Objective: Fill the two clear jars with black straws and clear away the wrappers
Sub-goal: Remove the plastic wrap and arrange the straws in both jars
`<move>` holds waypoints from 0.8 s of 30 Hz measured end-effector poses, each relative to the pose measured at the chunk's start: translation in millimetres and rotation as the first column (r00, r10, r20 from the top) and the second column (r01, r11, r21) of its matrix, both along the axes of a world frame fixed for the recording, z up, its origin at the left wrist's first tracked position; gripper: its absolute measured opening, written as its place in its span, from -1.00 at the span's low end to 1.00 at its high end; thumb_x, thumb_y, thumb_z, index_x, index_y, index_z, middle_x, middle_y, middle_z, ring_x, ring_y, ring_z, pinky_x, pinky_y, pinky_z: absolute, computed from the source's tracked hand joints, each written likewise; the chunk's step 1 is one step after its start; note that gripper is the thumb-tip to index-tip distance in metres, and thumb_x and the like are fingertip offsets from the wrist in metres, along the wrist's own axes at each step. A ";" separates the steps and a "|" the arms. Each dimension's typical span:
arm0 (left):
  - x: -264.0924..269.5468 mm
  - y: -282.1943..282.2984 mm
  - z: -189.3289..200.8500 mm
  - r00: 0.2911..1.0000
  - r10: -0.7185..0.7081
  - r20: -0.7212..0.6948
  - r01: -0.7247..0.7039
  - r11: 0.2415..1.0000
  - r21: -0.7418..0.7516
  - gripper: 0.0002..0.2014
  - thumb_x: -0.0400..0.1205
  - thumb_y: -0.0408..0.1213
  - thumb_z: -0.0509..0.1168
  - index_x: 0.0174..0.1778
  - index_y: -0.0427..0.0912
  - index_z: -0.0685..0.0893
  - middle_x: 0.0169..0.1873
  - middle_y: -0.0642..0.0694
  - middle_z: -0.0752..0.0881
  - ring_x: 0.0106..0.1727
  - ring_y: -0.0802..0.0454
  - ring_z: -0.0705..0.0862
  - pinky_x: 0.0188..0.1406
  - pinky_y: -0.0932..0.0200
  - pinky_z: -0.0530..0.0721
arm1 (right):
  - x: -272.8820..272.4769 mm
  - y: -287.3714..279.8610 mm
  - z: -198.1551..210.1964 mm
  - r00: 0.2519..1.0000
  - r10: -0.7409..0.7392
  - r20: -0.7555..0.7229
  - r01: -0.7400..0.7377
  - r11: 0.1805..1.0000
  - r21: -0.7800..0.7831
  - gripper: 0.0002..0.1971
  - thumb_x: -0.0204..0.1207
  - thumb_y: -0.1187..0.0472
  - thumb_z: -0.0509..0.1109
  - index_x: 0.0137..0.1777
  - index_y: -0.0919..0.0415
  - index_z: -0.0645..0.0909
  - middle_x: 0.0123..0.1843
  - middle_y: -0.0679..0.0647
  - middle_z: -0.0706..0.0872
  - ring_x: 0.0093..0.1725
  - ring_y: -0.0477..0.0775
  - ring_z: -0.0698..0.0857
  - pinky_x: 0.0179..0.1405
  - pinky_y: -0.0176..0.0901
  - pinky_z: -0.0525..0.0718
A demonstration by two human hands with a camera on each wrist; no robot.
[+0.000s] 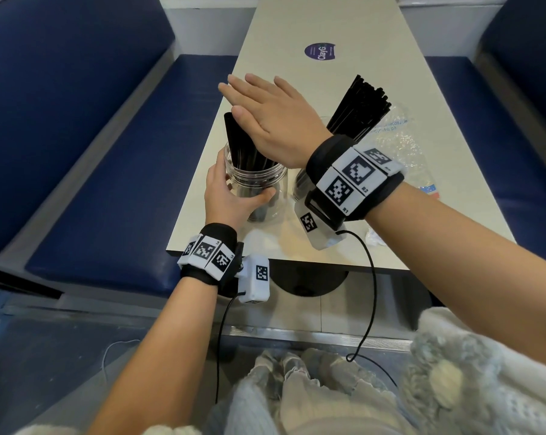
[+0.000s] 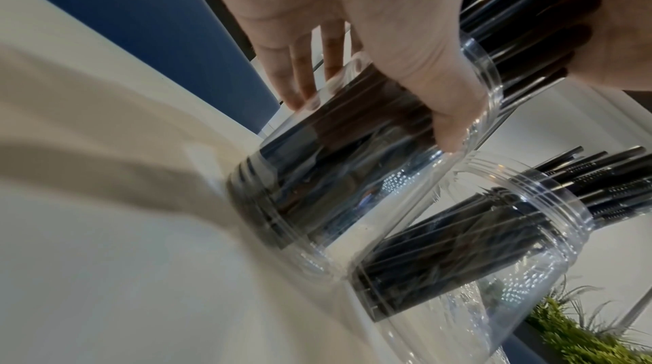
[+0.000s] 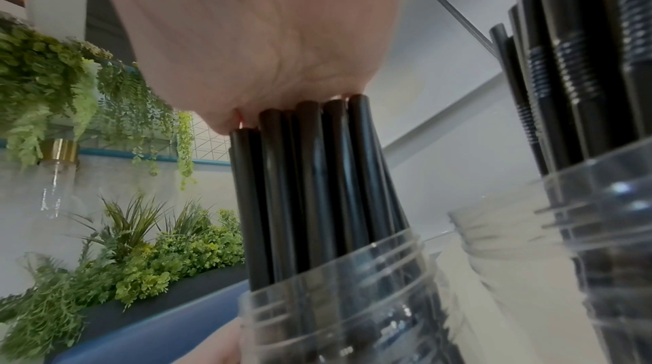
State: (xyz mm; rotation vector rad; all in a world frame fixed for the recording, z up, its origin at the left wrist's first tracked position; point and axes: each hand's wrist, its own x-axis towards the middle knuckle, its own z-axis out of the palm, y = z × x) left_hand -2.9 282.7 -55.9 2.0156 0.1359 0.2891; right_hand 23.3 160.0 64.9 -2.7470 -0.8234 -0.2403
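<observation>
Fingers of the left hand (image 1: 231,196) are wrapping the ribbed clear jar (image 1: 259,183); the flat right hand (image 1: 265,117) is pressing its glossy black straws (image 1: 243,146)

Clear, glossy plastic for both jars (image 1: 256,183) (image 3: 599,230), with ridged rims. Smooth, slightly shiny black plastic for the straws (image 3: 310,175). Crinkled transparent film for the wrapper (image 1: 403,142); matt, smooth cream laminate for the table (image 1: 328,26).

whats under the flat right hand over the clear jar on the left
Black straws stand in the clear plastic jar that the left hand grips; the flat right hand presses its palm on their tops. The head view hides most tips beneath the palm.
</observation>
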 end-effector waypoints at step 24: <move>1.2 -1.6 0.1 1.000 0.001 -0.001 -0.001 1.000 -0.010 0.06 0.25 -0.09 0.64 0.62 -0.05 0.19 0.45 -0.02 0.39 0.44 0.13 0.38 0.44 0.10 0.48 | 6.8 6.7 -10.4 0.991 -0.035 0.133 0.031 0.999 0.029 -0.68 0.64 -0.02 0.05 0.24 -0.03 0.55 0.48 0.02 0.47 0.55 0.12 0.30 0.50 0.10 0.13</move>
